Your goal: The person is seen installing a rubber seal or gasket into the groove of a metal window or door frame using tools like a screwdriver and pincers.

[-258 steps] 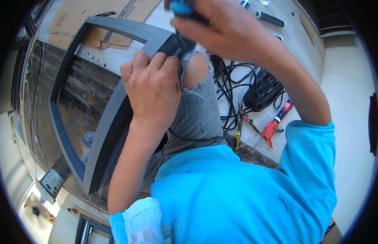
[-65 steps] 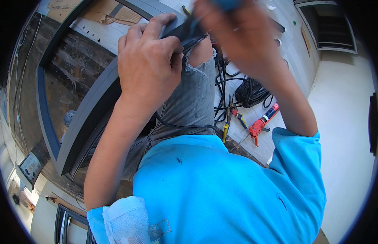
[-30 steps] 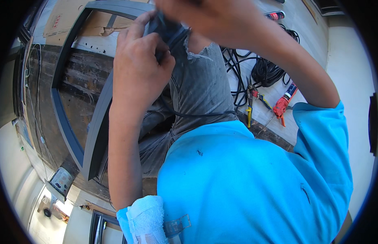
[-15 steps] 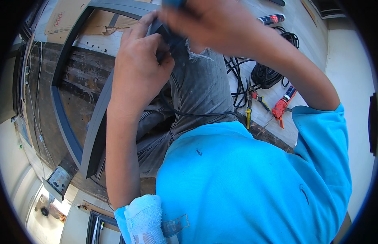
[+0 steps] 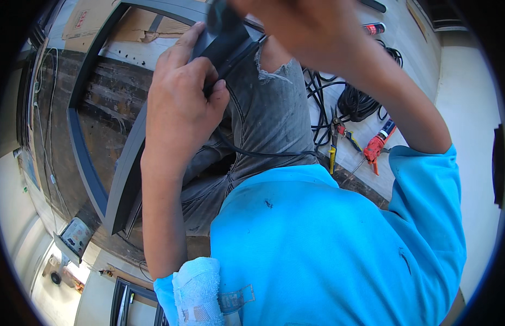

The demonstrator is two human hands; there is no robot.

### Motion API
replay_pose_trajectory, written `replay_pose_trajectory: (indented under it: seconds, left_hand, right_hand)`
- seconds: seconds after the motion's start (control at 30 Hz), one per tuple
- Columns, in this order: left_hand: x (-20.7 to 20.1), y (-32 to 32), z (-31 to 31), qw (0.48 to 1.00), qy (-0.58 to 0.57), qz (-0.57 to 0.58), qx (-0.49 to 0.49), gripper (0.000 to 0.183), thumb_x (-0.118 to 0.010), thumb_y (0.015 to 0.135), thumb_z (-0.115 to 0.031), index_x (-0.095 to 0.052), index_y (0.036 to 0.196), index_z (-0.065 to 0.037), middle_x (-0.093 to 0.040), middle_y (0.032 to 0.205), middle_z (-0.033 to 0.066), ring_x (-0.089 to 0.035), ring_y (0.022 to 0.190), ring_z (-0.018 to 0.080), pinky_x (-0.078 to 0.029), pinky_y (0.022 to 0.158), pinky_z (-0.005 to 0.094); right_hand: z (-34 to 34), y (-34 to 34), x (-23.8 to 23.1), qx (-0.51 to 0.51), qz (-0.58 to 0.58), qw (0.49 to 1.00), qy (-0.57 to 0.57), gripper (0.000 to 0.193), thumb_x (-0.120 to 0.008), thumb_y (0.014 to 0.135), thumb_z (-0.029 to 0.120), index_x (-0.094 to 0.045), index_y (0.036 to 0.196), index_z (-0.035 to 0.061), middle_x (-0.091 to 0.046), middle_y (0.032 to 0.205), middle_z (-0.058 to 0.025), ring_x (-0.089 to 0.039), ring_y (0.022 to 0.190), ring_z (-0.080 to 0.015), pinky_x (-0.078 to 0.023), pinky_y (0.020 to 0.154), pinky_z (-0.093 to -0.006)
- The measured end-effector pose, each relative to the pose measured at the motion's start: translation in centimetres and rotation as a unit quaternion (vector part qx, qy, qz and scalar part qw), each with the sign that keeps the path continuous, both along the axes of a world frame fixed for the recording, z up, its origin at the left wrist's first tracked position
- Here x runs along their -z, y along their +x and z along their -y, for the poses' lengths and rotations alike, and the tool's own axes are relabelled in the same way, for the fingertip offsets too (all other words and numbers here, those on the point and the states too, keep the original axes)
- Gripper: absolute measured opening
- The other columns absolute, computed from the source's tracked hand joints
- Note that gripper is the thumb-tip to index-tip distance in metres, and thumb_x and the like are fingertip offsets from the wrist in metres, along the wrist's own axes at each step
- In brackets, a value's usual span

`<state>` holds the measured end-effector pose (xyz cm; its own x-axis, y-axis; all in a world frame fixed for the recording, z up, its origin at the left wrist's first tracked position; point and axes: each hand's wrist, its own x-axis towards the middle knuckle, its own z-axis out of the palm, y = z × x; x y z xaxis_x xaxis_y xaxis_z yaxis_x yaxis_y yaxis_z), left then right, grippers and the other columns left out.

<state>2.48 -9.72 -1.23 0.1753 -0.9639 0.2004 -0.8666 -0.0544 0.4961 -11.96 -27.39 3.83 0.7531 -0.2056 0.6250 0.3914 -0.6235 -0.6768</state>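
A dark grey metal frame (image 5: 130, 163) stands at my left, its near corner over my lap. My left hand (image 5: 179, 98) is closed on that corner, index finger stretched along it and thumb tucked in. A thin black strip (image 5: 244, 52) lies along the frame's edge, and a black cord (image 5: 263, 154) runs from under my left hand across my jeans. Above the corner, my right hand (image 5: 301, 27), smeared by motion, is closed around a dark tool (image 5: 222, 19) with a rounded end; its exact kind is blurred and partly cut off.
Right of my leg lie a coil of black cable (image 5: 358, 100), pliers (image 5: 335, 136), a red-handled caulking gun (image 5: 374, 146) with a tube, and another tube (image 5: 373, 28). Torn cardboard (image 5: 86, 22) is at the far left. A bucket (image 5: 76, 236) stands lower left near another frame (image 5: 119, 301).
My right hand and the dark tool have shifted slightly, uncovering more of the frame corner and the black strip. My left hand has slid a little down and left.
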Motion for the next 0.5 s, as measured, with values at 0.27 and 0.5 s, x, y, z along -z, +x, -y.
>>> replay_pose_trajectory:
  seconds: [0.27, 0.5]
  left_hand:
    - [0.4, 0.2, 0.1, 0.999, -0.019, -0.034, -0.004, 0.007, -0.072, 0.075, 0.0, -0.066, 0.076, 0.002, -0.057, 0.147, 0.0198, -0.059, 0.123, 0.0401, -0.049, 0.104, 0.0462]
    - [0.4, 0.8, 0.0, 0.999, -0.018, -0.049, 0.003, 0.008, -0.073, 0.075, 0.001, -0.065, 0.073, 0.002, -0.058, 0.146, 0.0191, -0.059, 0.124, 0.0394, -0.05, 0.104, 0.045]
  right_hand:
    - [-1.3, 0.1, 3.2, 0.023, -0.13, 0.989, 0.07, 0.029, -0.06, 0.101, 0.013, -0.046, 0.12, -0.004, -0.051, 0.077, -0.0105, -0.052, 0.063, -0.0222, -0.044, 0.059, -0.0374]
    - [-1.6, 1.3, 2.4, 0.018, -0.112, 0.993, -0.026, 0.036, -0.058, 0.101, 0.014, -0.041, 0.126, -0.0055, -0.057, 0.08, -0.0174, -0.061, 0.069, -0.0336, -0.048, 0.061, -0.0424]
